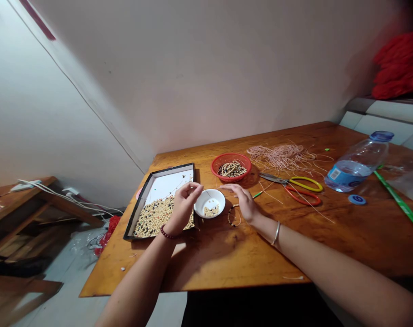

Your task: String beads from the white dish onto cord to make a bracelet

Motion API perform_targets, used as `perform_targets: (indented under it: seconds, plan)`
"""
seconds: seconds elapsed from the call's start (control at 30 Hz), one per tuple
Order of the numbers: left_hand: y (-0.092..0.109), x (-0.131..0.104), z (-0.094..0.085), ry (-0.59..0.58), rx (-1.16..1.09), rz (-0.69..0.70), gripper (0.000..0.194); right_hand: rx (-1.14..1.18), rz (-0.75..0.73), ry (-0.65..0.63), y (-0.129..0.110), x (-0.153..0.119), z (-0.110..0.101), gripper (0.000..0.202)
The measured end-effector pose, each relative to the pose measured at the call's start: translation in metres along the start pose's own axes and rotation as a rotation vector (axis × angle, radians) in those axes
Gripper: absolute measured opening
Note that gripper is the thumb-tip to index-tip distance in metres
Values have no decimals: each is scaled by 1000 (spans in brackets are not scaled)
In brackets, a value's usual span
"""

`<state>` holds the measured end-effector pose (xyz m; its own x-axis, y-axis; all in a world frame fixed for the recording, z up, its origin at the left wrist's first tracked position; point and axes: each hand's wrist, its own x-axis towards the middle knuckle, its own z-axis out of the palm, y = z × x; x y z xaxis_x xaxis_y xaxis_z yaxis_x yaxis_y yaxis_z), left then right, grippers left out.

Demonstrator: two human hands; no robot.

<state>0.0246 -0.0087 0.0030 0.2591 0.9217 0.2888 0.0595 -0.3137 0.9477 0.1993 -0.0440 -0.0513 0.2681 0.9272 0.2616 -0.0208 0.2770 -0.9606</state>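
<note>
My left hand (186,202) hovers between the black-rimmed tray (165,182) and a small white bowl (199,210), thumb and fingertips pinched together. Whatever they pinch is too small to make out. On the bowl's other side, my right hand (244,203) has its fingers stretched out toward the bowl. Close beside its palm lies a strung bead loop (230,216), partly covered by the hand. Some pale beads (211,210) lie in the bowl. Many cream and dark beads (156,217) fill the near part of the tray.
Behind the bowl stands a red basket (214,171) of strung beads. Scissors (306,183), a pink cord heap (281,156), a water bottle (354,165), its blue cap (357,200) and a green stick (400,203) lie rightward. The table's front edge is near my forearms.
</note>
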Motion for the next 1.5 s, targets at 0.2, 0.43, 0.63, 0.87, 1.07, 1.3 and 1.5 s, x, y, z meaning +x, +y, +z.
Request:
perform_targets:
  seconds: [0.2, 0.43, 0.63, 0.87, 1.07, 1.3, 1.5]
  plan:
    - [0, -12, 4, -244, 215, 57, 25, -138, -297, 53, -12, -15, 1, 24]
    - [-1, -18, 13, -360, 302, 108, 28, 172, 77, -407, -16, -21, 9, 43]
    - [-3, -18, 15, -315, 302, 131, 26, 342, 326, -405, -11, -16, 9, 50]
    - [-4, -16, 15, -197, 242, 105, 24, 401, 340, -403, -16, -13, 8, 48]
    - [-5, -14, 19, -94, 99, 44, 24, 408, 346, -363, -17, -12, 7, 45]
    - [-7, -15, 21, -55, 56, -17, 24, 431, 344, -345, -19, -10, 7, 45]
    - [-12, -5, 11, 50, 5, -20, 25, 465, 372, -379, -21, -8, 3, 34]
